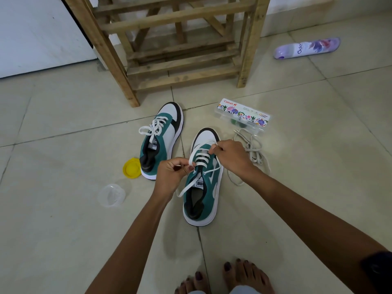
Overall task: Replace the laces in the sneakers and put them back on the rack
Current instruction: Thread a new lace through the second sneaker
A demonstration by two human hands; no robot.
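Observation:
Two green, white and black sneakers stand on the tiled floor. The far sneaker [163, 139] has its white lace tied in a bow. The near sneaker [203, 187] is partly laced with a white lace [200, 160]. My left hand [171, 174] pinches one strand of that lace at the shoe's left eyelets. My right hand [231, 155] pinches the other end near the top rows. A pile of old beige laces [252, 153] lies right of the near sneaker. The wooden rack [178, 45] stands behind the shoes.
A yellow lid [131, 168] lies beside the far sneaker and a clear plastic cup [112, 195] lies left. A clear Camel paint box [244, 115] sits behind the old laces. A purple spray can [306, 47] lies far right. My bare feet [224, 276] are at the bottom.

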